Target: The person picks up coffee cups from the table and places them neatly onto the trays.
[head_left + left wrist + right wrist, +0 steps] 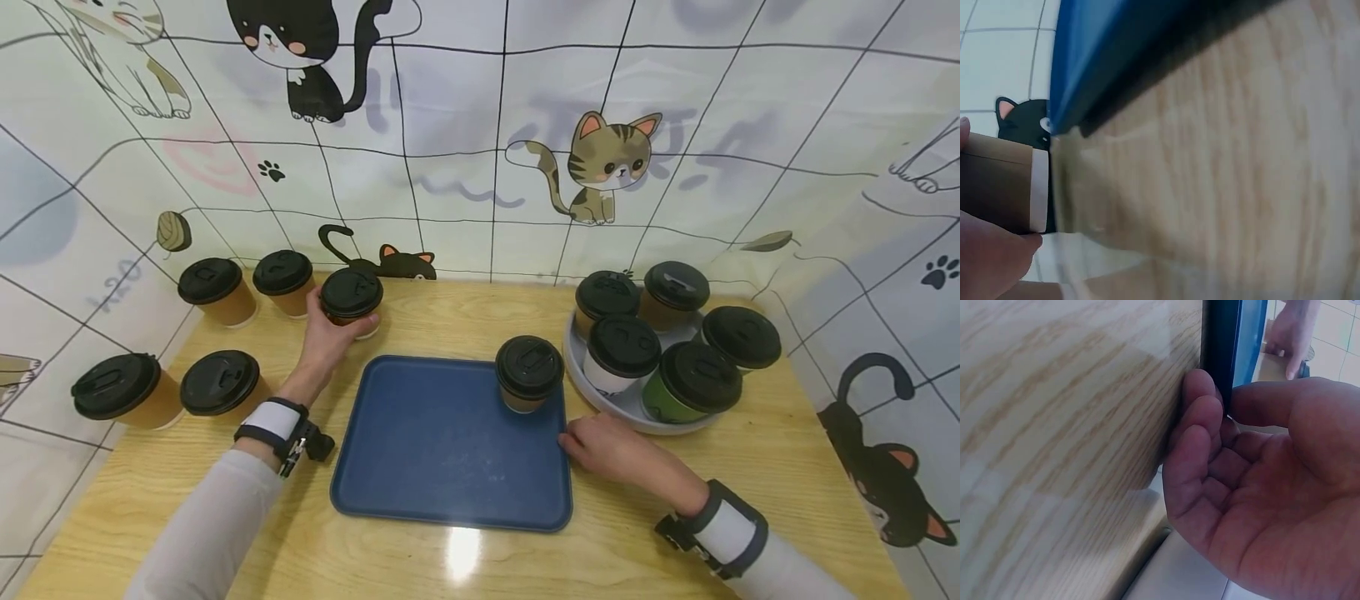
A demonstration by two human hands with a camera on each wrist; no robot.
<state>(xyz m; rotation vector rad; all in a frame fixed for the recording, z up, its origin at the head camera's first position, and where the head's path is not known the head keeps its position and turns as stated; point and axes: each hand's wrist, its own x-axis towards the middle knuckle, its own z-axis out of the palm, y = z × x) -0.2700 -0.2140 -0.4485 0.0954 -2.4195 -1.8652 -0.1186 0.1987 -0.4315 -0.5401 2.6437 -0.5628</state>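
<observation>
My left hand (327, 337) grips a brown paper coffee cup (352, 302) with a black lid, just behind the blue tray's back left corner. In the left wrist view, thumb and fingers lie around the cup's brown side (997, 181), near its white bottom edge. At the right edge of the blue tray (450, 450), my right hand (611, 447) pinches the rim. The right wrist view shows its thumb on the tray's side (1246, 344) and curled fingers at the table. Another lidded cup (527, 375) stands upright at the tray's back right corner.
Several brown lidded cups, one of them a front left cup (127, 390), stand left of the tray. A round grey plate (577, 367) at the right carries several lidded cups, including a white cup (611, 375) and a green cup (667, 404). A cat-patterned sheet (465, 167) hangs behind the wooden table (420, 567).
</observation>
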